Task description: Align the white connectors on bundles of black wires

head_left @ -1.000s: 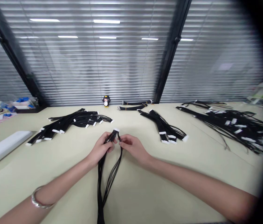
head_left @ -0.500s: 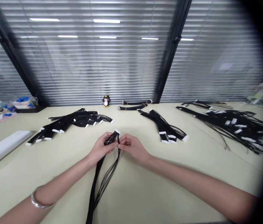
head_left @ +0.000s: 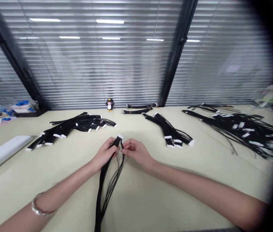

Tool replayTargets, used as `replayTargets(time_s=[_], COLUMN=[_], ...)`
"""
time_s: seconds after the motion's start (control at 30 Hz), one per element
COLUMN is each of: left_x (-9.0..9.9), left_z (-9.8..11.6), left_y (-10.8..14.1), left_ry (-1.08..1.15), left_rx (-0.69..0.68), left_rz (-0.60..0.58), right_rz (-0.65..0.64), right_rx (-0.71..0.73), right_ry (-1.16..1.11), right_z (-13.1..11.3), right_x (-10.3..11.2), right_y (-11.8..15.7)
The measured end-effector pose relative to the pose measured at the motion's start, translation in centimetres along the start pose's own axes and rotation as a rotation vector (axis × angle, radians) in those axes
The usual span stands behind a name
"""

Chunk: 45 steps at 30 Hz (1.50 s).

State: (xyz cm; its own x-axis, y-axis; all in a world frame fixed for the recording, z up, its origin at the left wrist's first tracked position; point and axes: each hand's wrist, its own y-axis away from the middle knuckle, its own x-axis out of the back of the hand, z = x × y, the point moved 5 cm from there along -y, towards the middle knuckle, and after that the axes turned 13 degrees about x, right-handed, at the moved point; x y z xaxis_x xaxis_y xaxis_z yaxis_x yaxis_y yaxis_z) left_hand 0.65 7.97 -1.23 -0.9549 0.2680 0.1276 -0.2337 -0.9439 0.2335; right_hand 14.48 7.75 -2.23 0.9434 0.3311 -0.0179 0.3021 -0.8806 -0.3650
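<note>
A black wire harness (head_left: 104, 170) with a white connector (head_left: 120, 137) at its upper end hangs toward the near edge of the table. My left hand (head_left: 107, 151) is closed around the main bundle just below the connector. Between the thumb and fingers of my right hand (head_left: 134, 150) a few separate wires (head_left: 123, 151) of the same harness are pinched. These wires bow away from the main bundle and rejoin it lower down. The fingertips of both hands are close together, and the harness's lower end lies out of view.
Harness piles with white connectors lie at left (head_left: 78, 124), right of centre (head_left: 169, 129) and far right (head_left: 245, 129). A penguin figurine (head_left: 109, 104) and tied black bundles (head_left: 137, 111) stand near the blinds. A white device (head_left: 8, 151) lies at left.
One thin wire now shows between the main bundle and the pinched strands. The bundle has gathered closer under my left hand, and its lower part has swung slightly right.
</note>
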Motion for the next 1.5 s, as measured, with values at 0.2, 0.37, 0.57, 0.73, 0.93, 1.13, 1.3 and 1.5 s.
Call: replayTargets(time_s=[0.2, 0.37, 0.57, 0.73, 0.93, 1.13, 1.3, 1.5], left_x=[0.4, 0.2, -0.2, -0.2, -0.2, -0.6, -0.2, 0.5], left_z=[-0.1, 0.1, 0.7, 0.5, 0.7, 0.7, 0.3, 0.0], left_y=[-0.1, 0.1, 0.5, 0.3, 0.5, 0.6, 0.1, -0.2], left_ry=[0.219, 0.151, 0.024, 0.017, 0.006, -0.071, -0.033, 0.185], left_rx=[0.044, 0.018, -0.028, -0.025, -0.024, 0.018, 0.004, 0.032], left_rz=[-0.052, -0.077, -0.041, -0.062, -0.042, -0.121, -0.052, -0.097], right_rz=[0.034, 0.023, 0.005, 0.031, 0.071, 0.067, 0.043, 0.025], right_rx=[-0.006, 0.009, 0.031, 0.013, 0.0, 0.023, 0.003, -0.018], right_ry=[0.008, 0.018, 0.048, 0.055, 0.019, 0.032, 0.018, 0.004], right_z=[0.4, 0.4, 0.4, 0.7, 0.6, 0.5, 0.5, 0.8], right_x=[0.4, 0.5, 0.5, 0.6, 0.6, 0.6, 0.6, 0.5], right_y=[-0.1, -0.1, 0.0, 0.0, 0.1, 0.1, -0.1, -0.1])
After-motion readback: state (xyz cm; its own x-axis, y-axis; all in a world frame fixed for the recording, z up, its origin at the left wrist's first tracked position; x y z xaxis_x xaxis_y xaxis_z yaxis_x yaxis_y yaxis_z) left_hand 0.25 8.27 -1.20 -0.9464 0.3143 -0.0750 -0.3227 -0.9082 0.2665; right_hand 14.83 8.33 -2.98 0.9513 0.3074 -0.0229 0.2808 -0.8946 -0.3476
